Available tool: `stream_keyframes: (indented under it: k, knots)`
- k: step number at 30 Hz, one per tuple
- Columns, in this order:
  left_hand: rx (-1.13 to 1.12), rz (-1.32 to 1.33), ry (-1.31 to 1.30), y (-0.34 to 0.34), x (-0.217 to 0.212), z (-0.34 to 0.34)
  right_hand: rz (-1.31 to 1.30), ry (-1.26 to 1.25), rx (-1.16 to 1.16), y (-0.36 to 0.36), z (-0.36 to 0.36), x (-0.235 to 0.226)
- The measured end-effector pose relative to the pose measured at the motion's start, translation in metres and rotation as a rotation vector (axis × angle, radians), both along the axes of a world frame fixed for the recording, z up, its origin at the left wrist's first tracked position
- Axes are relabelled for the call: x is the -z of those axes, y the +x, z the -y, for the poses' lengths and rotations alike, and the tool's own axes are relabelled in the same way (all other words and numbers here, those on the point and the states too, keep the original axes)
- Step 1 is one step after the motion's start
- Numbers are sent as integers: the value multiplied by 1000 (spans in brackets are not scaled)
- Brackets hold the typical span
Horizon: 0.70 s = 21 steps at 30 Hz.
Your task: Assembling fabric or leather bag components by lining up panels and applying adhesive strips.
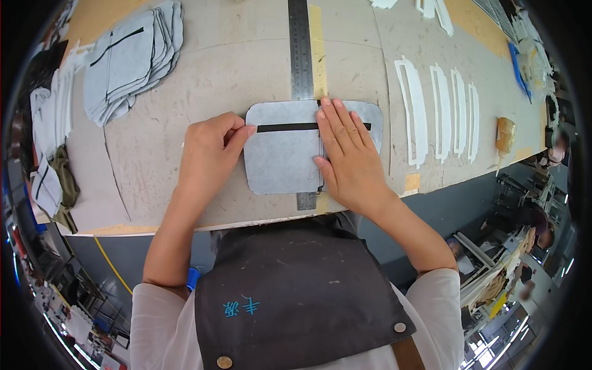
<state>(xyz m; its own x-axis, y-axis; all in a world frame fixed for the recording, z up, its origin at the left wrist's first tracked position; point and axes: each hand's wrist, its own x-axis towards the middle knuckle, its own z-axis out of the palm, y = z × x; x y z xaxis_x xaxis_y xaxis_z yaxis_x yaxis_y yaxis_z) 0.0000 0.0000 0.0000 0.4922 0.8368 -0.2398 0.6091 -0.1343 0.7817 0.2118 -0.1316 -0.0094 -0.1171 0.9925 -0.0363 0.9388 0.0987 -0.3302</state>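
A light grey rounded panel (283, 160) lies flat near the table's front edge, on top of a steel ruler (301, 55). A black strip (287, 127) runs across it, and a dark seam crosses that strip from top to bottom. My left hand (213, 145) has its thumb and curled fingers at the panel's left edge, pinching it by the strip's end. Flat on the right part rests my right hand (351, 154), fingers stretched out, covering some of the strip and the seam.
Similar grey panels form a fanned stack (126, 61) at the far left. White narrow frame-shaped pieces (414, 117) lie in a row to the right. Beyond them are an amber-coloured bottle (505, 135) and a blue tool (519, 71). Yellow tape (317, 49) runs beside the ruler.
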Motion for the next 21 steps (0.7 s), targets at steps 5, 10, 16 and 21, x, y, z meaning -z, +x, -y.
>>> stream_keyframes:
  k: [5,10,16,21]
  knots:
    - [83,-31,36,-7,-1,1,41,-32,-36,-4,4,-5]
    - [-50,11,-191,-1,-11,-5,-18,41,-16,0,1,-1]
    - [20,134,185,1,3,13,-48,232,414,37,-8,-11]
    - [-132,318,161,-3,15,25,-339,-38,610,43,-8,-20]
